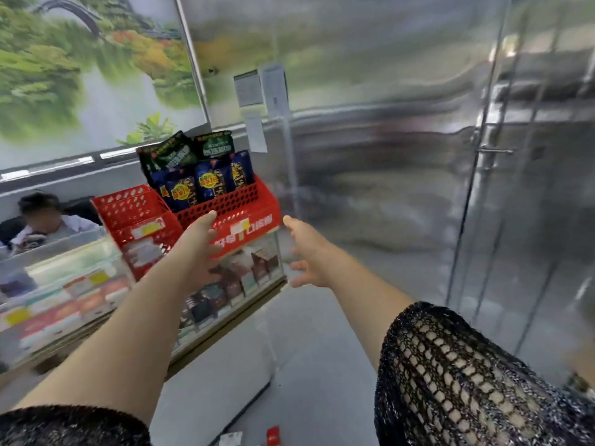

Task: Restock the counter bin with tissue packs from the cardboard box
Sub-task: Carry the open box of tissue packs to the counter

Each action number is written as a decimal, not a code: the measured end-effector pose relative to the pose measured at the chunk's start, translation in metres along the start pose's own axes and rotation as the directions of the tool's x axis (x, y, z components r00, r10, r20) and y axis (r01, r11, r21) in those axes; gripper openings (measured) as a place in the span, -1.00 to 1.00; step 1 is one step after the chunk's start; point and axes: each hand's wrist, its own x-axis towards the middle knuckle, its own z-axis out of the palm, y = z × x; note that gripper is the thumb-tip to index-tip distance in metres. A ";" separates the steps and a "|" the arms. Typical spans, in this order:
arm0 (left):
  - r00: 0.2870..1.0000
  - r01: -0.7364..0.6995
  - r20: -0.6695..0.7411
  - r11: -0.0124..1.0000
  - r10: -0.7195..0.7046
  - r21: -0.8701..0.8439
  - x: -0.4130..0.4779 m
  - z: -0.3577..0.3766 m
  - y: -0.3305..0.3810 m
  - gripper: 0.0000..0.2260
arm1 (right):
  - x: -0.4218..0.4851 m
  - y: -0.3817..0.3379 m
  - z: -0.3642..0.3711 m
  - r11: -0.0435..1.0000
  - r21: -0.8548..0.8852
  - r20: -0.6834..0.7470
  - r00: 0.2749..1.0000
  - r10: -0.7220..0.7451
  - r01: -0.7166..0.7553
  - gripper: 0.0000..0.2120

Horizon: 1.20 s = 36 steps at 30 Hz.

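Observation:
A red perforated counter bin (244, 217) stands on a glass display counter (80, 284), left of centre. Blue packs (209, 181) stand in its rear tier, with dark green packs (190, 149) behind them. My left hand (203, 239) reaches out in front of the bin's red face, fingers apart, holding nothing. My right hand (306, 249) is stretched out just right of the bin, open and empty. A second, smaller red bin (135, 210) stands to the left. No cardboard box is in view. The picture is blurred by motion.
Inside the glass counter lie rows of small boxes. A person (45, 220) sits behind the counter at far left. A glass door with a metal frame (483, 156) fills the right. Small packets (254, 436) lie on the grey floor at the bottom.

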 end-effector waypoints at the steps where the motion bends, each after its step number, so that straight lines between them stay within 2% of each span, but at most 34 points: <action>1: 0.999 0.001 0.041 1.000 -0.002 0.016 0.002 0.025 0.002 -0.34 | -0.006 0.001 -0.023 1.000 0.018 -0.052 0.999 -0.001 0.002 -0.37; 6: 0.975 -0.024 0.222 0.994 -0.001 0.111 0.004 0.162 0.005 -0.37 | -0.045 0.010 -0.146 0.998 0.068 -0.299 0.954 0.010 0.011 -0.41; 11: 0.901 -0.049 0.434 0.985 -0.027 0.163 -0.017 0.304 -0.004 -0.36 | -0.093 0.025 -0.276 0.989 0.150 -0.458 0.887 0.060 0.010 -0.33; 17: 0.794 -0.062 0.602 0.974 -0.084 0.217 -0.054 0.463 -0.017 -0.37 | -0.165 0.044 -0.413 0.963 0.258 -0.647 0.753 0.116 0.074 -0.34; 22: 0.677 -0.060 0.717 0.958 -0.168 0.280 -0.092 0.573 -0.041 -0.32 | -0.228 0.072 -0.503 0.946 0.297 -0.790 0.589 0.168 0.128 -0.34; 27: 0.595 -0.064 0.768 0.940 -0.234 0.336 -0.136 0.660 -0.070 -0.32 | -0.283 0.106 -0.572 0.915 0.364 -0.851 0.459 0.253 0.171 -0.31; 33: 0.548 -0.079 0.784 0.915 -0.291 0.395 -0.163 0.735 -0.105 -0.33 | -0.317 0.144 -0.634 0.883 0.436 -0.857 0.378 0.350 0.173 -0.32; 36: 0.496 -0.076 0.808 0.911 -0.318 0.405 -0.164 0.765 -0.117 -0.37 | -0.317 0.156 -0.657 0.861 0.474 -0.849 0.354 0.392 0.185 -0.34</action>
